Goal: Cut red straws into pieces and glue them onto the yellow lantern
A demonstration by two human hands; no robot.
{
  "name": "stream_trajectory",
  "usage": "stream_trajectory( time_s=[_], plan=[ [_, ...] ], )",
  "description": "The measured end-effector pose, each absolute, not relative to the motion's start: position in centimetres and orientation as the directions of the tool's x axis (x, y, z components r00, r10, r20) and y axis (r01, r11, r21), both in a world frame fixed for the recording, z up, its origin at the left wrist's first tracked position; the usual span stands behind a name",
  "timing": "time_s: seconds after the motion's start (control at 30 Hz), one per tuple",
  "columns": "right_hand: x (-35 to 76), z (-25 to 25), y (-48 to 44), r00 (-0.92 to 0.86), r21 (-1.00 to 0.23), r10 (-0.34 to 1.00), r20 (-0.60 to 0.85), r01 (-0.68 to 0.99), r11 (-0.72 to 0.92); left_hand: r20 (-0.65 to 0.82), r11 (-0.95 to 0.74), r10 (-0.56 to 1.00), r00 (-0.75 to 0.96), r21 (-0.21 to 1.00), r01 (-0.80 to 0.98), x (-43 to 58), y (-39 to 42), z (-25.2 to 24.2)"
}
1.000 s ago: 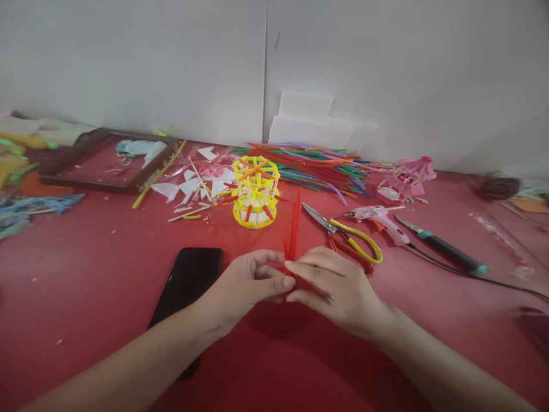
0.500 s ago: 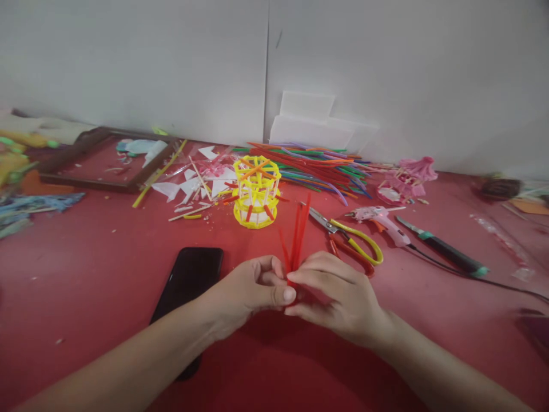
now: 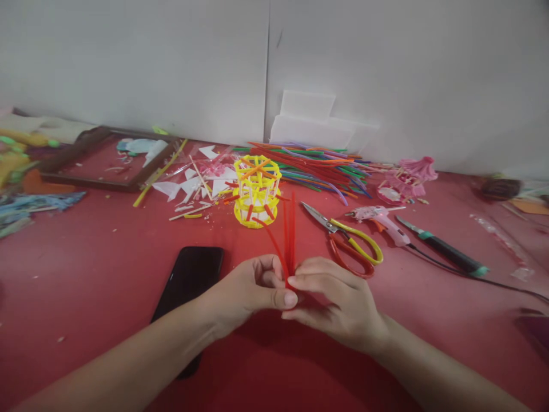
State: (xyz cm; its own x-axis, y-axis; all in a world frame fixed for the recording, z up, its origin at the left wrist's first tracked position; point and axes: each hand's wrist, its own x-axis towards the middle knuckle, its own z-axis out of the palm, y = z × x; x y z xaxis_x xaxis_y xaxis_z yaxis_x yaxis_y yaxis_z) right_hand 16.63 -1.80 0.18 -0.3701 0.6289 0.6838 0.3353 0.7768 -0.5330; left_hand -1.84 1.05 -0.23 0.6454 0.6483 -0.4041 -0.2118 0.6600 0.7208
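Several red pipe cleaners [image 3: 290,240] stand upright between my hands, their lower ends hidden by my fingers. My left hand [image 3: 261,289] pinches them near the bottom between thumb and fingers. From the other side, the fingertips of my right hand [image 3: 337,297] close on the same bundle. One red strand bends out to the left, apart from the others. Beyond my hands stands a small round yellow frame [image 3: 257,191] with pale sticks, orange crosspieces on top and red pieces around it.
A black phone [image 3: 191,274] lies by my left wrist. To the right are scissors [image 3: 343,229], a pink glue gun [image 3: 381,220] with its cord and a black-handled knife [image 3: 450,252]. Behind lie a heap of coloured pipe cleaners [image 3: 309,169], a pink model [image 3: 407,180] and a dark picture frame [image 3: 103,184].
The red pipe cleaners have swung to the left at their tops, and one strand now bends further out from the bundle. My hands stay almost where they were.
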Motion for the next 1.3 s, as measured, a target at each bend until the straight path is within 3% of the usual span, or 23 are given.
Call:
stream_trajectory(
  time_s=[0.07,0.13,0.2,0.27,0.4,0.5,0.77,0.9,1.0,1.1,1.3],
  plan=[
    [16.6,-0.2,-1.9,-0.365,-0.576,0.667,0.649,0.337,0.745,-0.406,0.638,0.68,0.611,0.739,-0.219,-1.8,1.1,-0.1],
    [16.5,-0.7,-1.9,-0.307,-0.71,0.761,0.572,0.279,0.647,-0.411,0.617,0.71,0.571,0.754,-0.225,-1.8,1.1,0.1],
    [16.4,-1.1,-1.8,-0.206,-0.879,0.876,0.436,0.109,0.463,-0.408,0.594,0.737,0.539,0.771,-0.229,-1.9,1.1,0.3],
    [16.2,-1.2,-1.7,-0.203,-0.969,0.949,0.241,-0.112,0.222,-0.388,0.581,0.738,0.552,0.781,-0.229,-1.9,1.1,0.4],
    [16.2,-0.6,-1.3,-0.479,-0.945,0.872,-0.1,-0.229,-0.234,-0.394,0.643,0.632,0.667,0.747,-0.168,-2.0,0.8,0.6],
    [16.4,-0.1,-1.3,-0.529,-0.896,0.822,-0.209,-0.233,-0.378,-0.426,0.688,0.583,0.692,0.711,-0.142,-2.0,0.7,0.7],
    [16.2,-0.7,-1.2,-0.384,-0.865,0.873,-0.301,-0.275,-0.419,-0.476,0.681,0.645,0.598,0.713,-0.167,-1.7,0.9,0.3],
    [16.1,-1.3,-1.0,-0.197,-0.89,0.927,-0.321,-0.271,-0.366,-0.452,0.562,0.769,0.453,0.815,-0.142,-1.5,0.7,0.5],
    [16.0,-1.4,-1.0,-0.103,-0.892,0.942,-0.319,-0.304,-0.335,-0.365,0.4,0.856,0.366,0.916,-0.022,-1.5,0.3,0.7],
    [16.0,-1.4,-1.2,-0.105,-0.886,0.944,-0.312,-0.327,-0.329,-0.308,0.298,0.896,0.319,0.951,0.081,-1.5,0.0,0.7],
    [16.2,-1.6,-1.3,-0.111,-0.905,0.955,-0.277,-0.305,-0.298,-0.293,0.286,0.895,0.337,0.956,0.071,-1.6,0.0,0.4]
  ],
)
